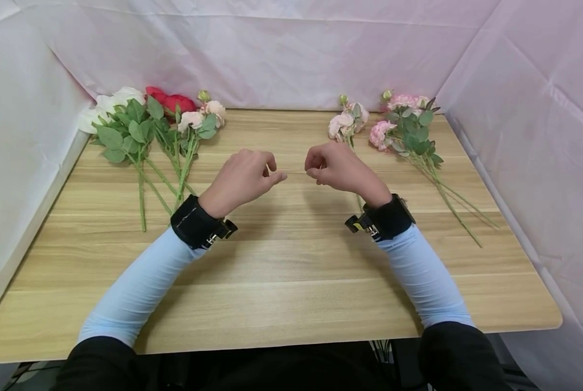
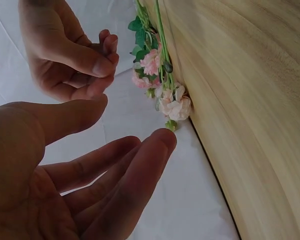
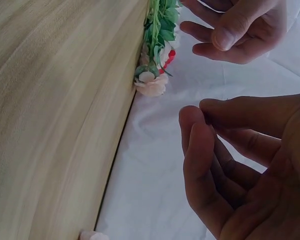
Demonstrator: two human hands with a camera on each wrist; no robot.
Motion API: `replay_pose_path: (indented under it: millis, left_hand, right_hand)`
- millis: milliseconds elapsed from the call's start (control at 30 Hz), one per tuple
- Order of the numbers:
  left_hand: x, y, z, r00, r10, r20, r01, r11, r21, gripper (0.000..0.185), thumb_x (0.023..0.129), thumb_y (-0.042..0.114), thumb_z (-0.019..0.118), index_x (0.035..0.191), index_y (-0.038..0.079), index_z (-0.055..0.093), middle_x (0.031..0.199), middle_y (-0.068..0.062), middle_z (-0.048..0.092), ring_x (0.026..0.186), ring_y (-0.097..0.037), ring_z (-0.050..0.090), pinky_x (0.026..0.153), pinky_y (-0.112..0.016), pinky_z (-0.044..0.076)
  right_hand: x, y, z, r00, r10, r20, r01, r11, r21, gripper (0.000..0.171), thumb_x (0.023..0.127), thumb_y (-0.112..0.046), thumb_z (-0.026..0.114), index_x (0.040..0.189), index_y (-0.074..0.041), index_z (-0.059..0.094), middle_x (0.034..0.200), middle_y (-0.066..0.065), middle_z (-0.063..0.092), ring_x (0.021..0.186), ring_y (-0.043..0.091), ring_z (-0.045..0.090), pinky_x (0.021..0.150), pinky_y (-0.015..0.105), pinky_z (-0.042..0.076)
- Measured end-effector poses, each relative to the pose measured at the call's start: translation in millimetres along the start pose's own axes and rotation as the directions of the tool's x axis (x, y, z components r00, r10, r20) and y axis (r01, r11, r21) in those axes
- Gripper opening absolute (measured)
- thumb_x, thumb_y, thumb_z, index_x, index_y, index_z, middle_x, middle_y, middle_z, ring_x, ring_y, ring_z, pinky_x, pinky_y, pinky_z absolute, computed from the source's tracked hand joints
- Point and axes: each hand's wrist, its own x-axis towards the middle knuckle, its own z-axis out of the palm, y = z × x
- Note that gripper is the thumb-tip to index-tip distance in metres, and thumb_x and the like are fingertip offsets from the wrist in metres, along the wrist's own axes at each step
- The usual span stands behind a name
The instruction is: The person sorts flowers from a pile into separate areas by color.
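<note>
Nearest the camera, both forearms in pale blue sleeves reach out over the wooden table (image 1: 282,282), each wrist strapped with a black band. The left hand (image 1: 245,176) hovers above the middle of the tabletop with its fingers loosely curled and nothing in them; the left wrist view shows the palm bare. The right hand (image 1: 337,165) hangs just beside it, thumb and forefinger drawn together. It may pinch something very thin, but no view shows any object there, so I read it as holding nothing.

Just beyond the right hand lies a pale pink flower stem (image 1: 346,124), its stalk running back under that wrist; this is the thing nearest the hands. It looks light and floppy at the head, with a thin, springy stalk. The petals would likely crush or shed, so the bare lower stalk is the safer place to grip.

Farther right lies a pink carnation spray (image 1: 409,127). At the far left sit white and red blooms with leafy stems (image 1: 140,127). Pale cloth (image 1: 291,49) closes the back.
</note>
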Motion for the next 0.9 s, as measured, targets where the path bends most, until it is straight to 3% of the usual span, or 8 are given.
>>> replay_pose_path:
  millis: [133, 300, 400, 467, 533, 633, 800, 900]
  left_hand:
    - [3.6, -11.8, -6.0, 0.999, -0.045, 0.015, 0.045, 0.999, 0.017, 0.035, 0.098, 0.038, 0.071, 0.103, 0.004, 0.075, 0.096, -0.013, 0.077, 0.08, -0.027, 0.071, 0.075, -0.042, 0.056]
    - [6.9, -46.5, -21.9, 0.984, -0.176, 0.028, 0.176, 0.984, 0.015, 0.039, 0.099, 0.041, 0.069, 0.107, 0.003, 0.074, 0.107, -0.017, 0.076, 0.09, -0.031, 0.07, 0.081, -0.046, 0.056]
    - [5.1, -73.7, -34.0, 0.969, -0.246, -0.028, 0.247, 0.967, 0.066, 0.037, 0.098, 0.039, 0.069, 0.087, 0.004, 0.071, 0.082, -0.012, 0.07, 0.074, -0.026, 0.063, 0.066, -0.04, 0.051]
    - [1.5, -92.2, -41.9, 0.953, -0.293, -0.078, 0.3, 0.948, 0.102, 0.044, 0.097, 0.038, 0.071, 0.069, 0.006, 0.06, 0.062, -0.005, 0.053, 0.059, -0.021, 0.05, 0.053, -0.036, 0.042]
    - [-3.0, -109.6, -49.1, 0.933, -0.346, -0.101, 0.358, 0.923, 0.143, 0.051, 0.095, 0.038, 0.072, 0.06, 0.01, 0.046, 0.056, 0.002, 0.034, 0.054, -0.019, 0.039, 0.048, -0.034, 0.034]
    - [-9.1, -131.2, -56.4, 0.903, -0.427, -0.057, 0.43, 0.889, 0.158, 0.054, 0.091, 0.04, 0.074, 0.059, 0.011, 0.041, 0.055, 0.003, 0.03, 0.054, -0.021, 0.04, 0.046, -0.036, 0.036]
    - [-12.1, -150.9, -59.2, 0.859, -0.5, 0.111, 0.486, 0.864, 0.13, 0.048, 0.09, 0.042, 0.076, 0.065, 0.007, 0.055, 0.054, -0.006, 0.057, 0.054, -0.025, 0.06, 0.05, -0.038, 0.046]
    - [-11.6, -157.0, -56.5, 0.853, -0.501, 0.146, 0.491, 0.865, 0.102, 0.039, 0.088, 0.032, 0.077, 0.066, 0.004, 0.061, 0.054, -0.008, 0.062, 0.049, -0.022, 0.061, 0.051, -0.037, 0.048]
  right_hand:
    - [-1, 0, -1, 1.0, 0.018, 0.008, -0.018, 1.0, 0.022, 0.009, 0.098, -0.009, 0.065, 0.1, -0.005, 0.073, 0.087, 0.01, 0.078, 0.075, 0.026, 0.075, 0.066, 0.033, 0.053]
    - [-1, 1, -2, 0.999, 0.031, 0.013, -0.032, 0.999, 0.04, 0.007, 0.099, -0.01, 0.065, 0.1, -0.007, 0.072, 0.089, 0.01, 0.077, 0.078, 0.03, 0.076, 0.069, 0.035, 0.054]
    - [-2, 1, -2, 0.999, 0.035, 0.012, -0.035, 0.998, 0.044, 0.007, 0.099, -0.01, 0.065, 0.1, -0.007, 0.071, 0.089, 0.012, 0.077, 0.079, 0.03, 0.076, 0.069, 0.035, 0.054]
    - [-1, 1, -2, 0.999, 0.036, 0.011, -0.036, 0.998, 0.044, 0.007, 0.099, -0.01, 0.065, 0.101, -0.007, 0.071, 0.089, 0.011, 0.077, 0.078, 0.029, 0.076, 0.068, 0.035, 0.054]
    - [-1, 0, -2, 0.999, 0.035, 0.011, -0.036, 0.998, 0.043, 0.008, 0.099, -0.01, 0.065, 0.101, -0.005, 0.072, 0.088, 0.012, 0.077, 0.078, 0.03, 0.076, 0.067, 0.034, 0.054]
    - [0, 0, -1, 0.999, 0.033, 0.013, -0.033, 0.999, 0.038, 0.009, 0.098, -0.01, 0.065, 0.101, -0.005, 0.072, 0.087, 0.011, 0.077, 0.077, 0.03, 0.076, 0.065, 0.032, 0.053]
    - [-1, 1, 0, 0.999, 0.041, 0.019, -0.042, 0.999, 0.028, 0.01, 0.1, -0.011, 0.064, 0.102, -0.006, 0.072, 0.085, 0.009, 0.077, 0.078, 0.03, 0.076, 0.066, 0.033, 0.052]
    - [0, 2, 1, 0.999, 0.041, 0.021, -0.042, 0.999, 0.029, 0.01, 0.1, -0.012, 0.064, 0.103, -0.006, 0.072, 0.086, 0.01, 0.077, 0.078, 0.03, 0.076, 0.066, 0.034, 0.052]
